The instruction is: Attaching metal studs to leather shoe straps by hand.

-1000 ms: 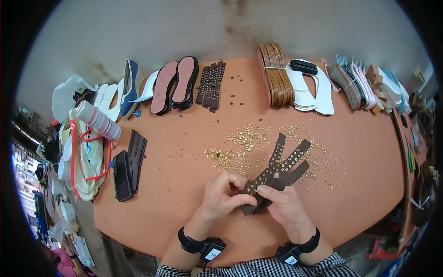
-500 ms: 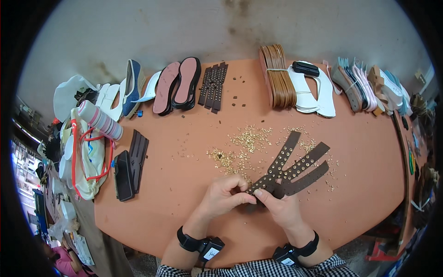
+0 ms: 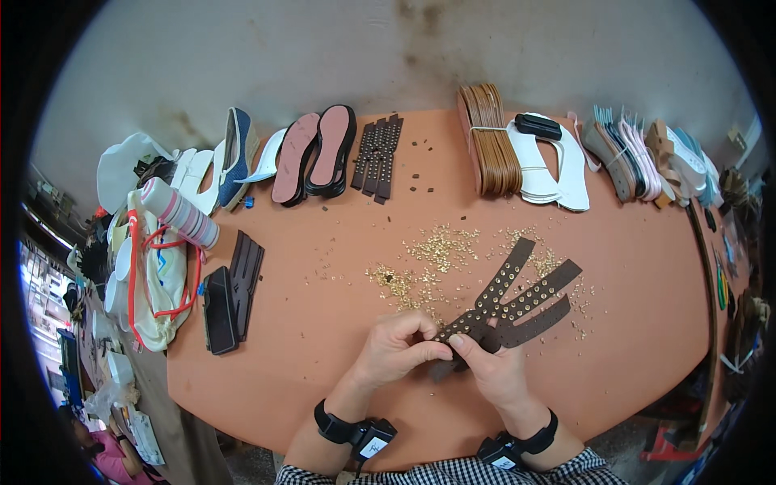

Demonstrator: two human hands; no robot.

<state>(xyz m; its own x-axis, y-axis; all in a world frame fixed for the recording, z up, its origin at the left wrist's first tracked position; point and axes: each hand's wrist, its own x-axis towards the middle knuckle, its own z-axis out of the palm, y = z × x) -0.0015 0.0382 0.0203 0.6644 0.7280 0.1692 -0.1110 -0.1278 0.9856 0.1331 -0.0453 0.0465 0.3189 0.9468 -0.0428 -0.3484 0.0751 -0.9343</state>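
I am working at an orange-brown bench set against a stained grey wall. A white bag with red handles is slumping off the bench's left edge, a striped roll poking from its mouth. Shoe soles are lining the far edge; gold studs are lying scattered mid-bench. Near the front edge my left hand is pinching the dark studded strap piece, and my right hand is gripping its near end, its straps fanning out rightward.
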